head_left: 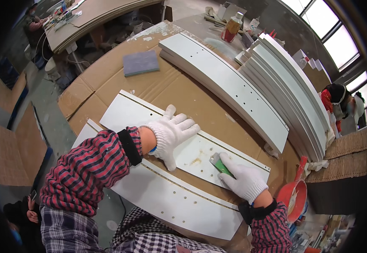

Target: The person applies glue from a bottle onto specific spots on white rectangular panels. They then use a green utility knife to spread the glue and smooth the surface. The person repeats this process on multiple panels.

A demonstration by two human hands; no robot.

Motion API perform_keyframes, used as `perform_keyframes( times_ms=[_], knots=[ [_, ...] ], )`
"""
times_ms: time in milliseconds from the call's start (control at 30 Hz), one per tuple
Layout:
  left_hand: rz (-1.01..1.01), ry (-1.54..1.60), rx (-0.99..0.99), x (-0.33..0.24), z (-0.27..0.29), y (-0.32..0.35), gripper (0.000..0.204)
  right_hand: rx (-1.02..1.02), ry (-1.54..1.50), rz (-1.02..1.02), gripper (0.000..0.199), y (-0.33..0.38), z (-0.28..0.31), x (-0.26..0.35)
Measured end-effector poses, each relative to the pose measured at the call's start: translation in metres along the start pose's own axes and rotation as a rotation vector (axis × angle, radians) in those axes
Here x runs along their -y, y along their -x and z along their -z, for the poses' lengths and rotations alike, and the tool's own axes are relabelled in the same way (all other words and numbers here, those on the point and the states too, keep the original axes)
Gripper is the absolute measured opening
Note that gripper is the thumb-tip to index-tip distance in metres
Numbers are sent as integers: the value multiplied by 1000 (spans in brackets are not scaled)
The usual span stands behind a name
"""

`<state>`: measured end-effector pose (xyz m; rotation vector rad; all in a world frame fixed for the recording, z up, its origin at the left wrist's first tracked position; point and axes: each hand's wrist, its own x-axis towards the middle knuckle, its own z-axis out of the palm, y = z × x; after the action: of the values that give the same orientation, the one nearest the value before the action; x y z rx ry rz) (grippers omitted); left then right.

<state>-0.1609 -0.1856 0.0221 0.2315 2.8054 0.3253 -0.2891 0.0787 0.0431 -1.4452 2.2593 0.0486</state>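
Note:
My left hand (173,133), in a white knit glove, lies flat with fingers spread on a white drilled panel (128,114) on the cardboard-covered table. My right hand (244,179), also gloved, grips a small green scraper (218,163) with its edge pressed on the same panel beside a yellowish smear (197,160). A second white panel (179,204) lies under it, nearer me.
More white panels (234,86) lie and stack (293,92) at the right. A grey sanding block (141,63) sits at the far side of the cardboard (107,80). A red tub (295,198) stands at the right edge, bottles (232,27) at the back. Other people work at the far left and right.

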Motion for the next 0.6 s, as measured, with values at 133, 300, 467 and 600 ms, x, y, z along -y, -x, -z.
perform_keyframes(
  times_ms=[133, 300, 467, 600],
  knots=[
    [9, 10, 15, -2, 3, 0, 115, -47, 10, 6, 59, -17, -3, 8],
    [3, 3, -1, -2, 2, 0, 114, 13, 37, -50, 60, -8, 4, 10],
    [-8, 1, -22, -3, 2, 0, 115, -47, 23, -40, 64, -22, -2, 16],
    [0, 4, -10, -1, 2, 0, 114, -40, -23, -79, 64, 2, 3, 6]
  ],
)
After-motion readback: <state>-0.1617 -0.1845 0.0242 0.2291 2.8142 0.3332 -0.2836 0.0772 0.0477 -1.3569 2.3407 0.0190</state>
